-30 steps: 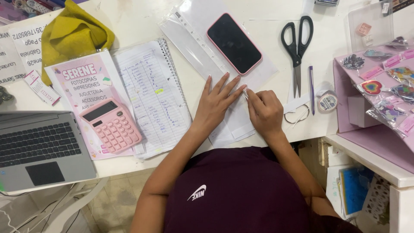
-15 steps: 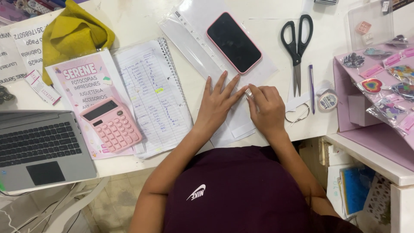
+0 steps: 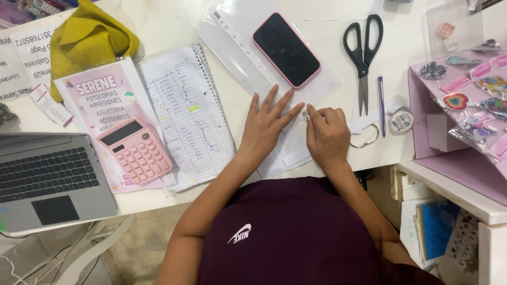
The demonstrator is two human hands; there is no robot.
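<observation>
The left hand (image 3: 266, 124) is lying flat with fingers spread, pinning a white paper sheet (image 3: 288, 153) to the tabletop (image 3: 158, 21). The right hand (image 3: 326, 134) is pinching together at a small piece (image 3: 305, 115), too small to identify, beside the left fingertips. Keeping the flat palm steady should help. A phone (image 3: 285, 49) is resting beyond, scissors (image 3: 362, 51) to the right.

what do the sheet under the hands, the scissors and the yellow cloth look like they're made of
The sheet under the left hand and right hand looks like matte white paper: flat, with no glare. The scissors show glossy black handles, probably plastic, and grey metal blades. The yellow cloth seems a soft felt-like fabric: it lies in thick, dull folds. The punched sleeve beside them looks like clear plastic, as it catches glare.
</observation>
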